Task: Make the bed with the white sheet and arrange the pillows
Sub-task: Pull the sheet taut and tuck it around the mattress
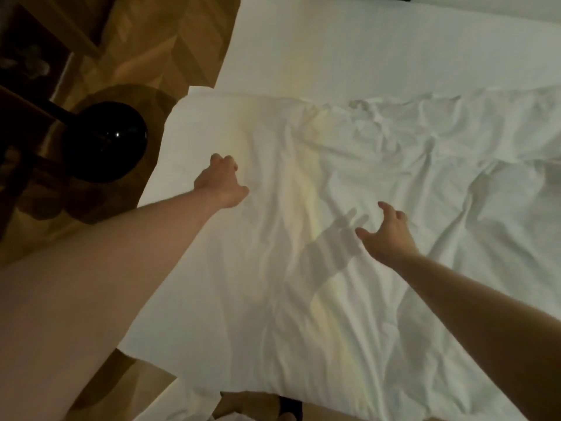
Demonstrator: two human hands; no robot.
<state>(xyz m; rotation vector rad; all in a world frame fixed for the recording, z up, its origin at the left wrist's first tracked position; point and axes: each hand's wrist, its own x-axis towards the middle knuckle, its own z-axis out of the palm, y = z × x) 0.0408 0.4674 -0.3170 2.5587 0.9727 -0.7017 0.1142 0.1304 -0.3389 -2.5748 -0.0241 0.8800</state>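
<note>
Here, near to far:
Near edge: dark shape, perhaps a shoe (290,405), on wooden floor (145,387) just beyond the sheet's near border; too dim to name surely.
White sheet (303,299): rumpled, spread over the near part of the bed, hanging past the near left corner; creases running from near centre toward far right; folded far edge lying across the bed, leaving bare mattress beyond.
Right hand (385,235): right of centre, raised just over the sheet, fingers loosely curled and parted, thumb out to the left, gripping nothing; contact with the cloth cannot be told.
Shadow (331,247): cast on the sheet just left of the right hand, fingers showing apart.
Left hand (223,180): farther and to the left, near the sheet's far left corner, fingers bent down toward the cloth; whether pinching the sheet or only resting on it cannot be told.
Round table (91,208): left of the bed, dim, glassy brown top, beside the left forearm.
Black sphere (106,141): glossy, on that table, just left of the bed's edge.
Mattress (364,56): smooth, white, uncovered, filling the far part of the bed.
Herringbone floor (170,34): far left, warm wood.
Pillows: none in view.
</note>
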